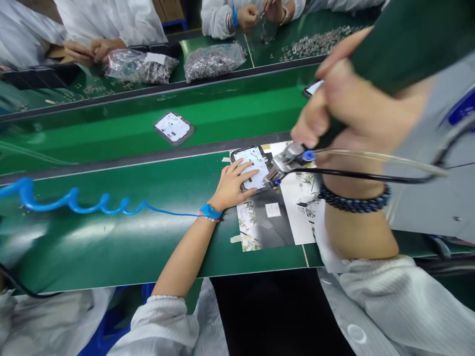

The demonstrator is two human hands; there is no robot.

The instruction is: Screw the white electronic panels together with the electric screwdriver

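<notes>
Left hand (pixel 232 185) is lying spread, gripping nothing, on the panel (pixel 261 164) just right of centre, while right hand (pixel 365 111), wrapped round the tool (pixel 404 49), is pointing lower-left at its right edge.

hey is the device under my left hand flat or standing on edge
Lying flat: the device shows its broad white side upward beneath the left hand.

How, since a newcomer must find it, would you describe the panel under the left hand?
Start at the green bench in front of the person, then find the printed sheet lying on it. At the sheet's far end is the panel, white-faced with a dark rim. Unlike the similar one on the belt, it has the left hand spread across it.
</notes>
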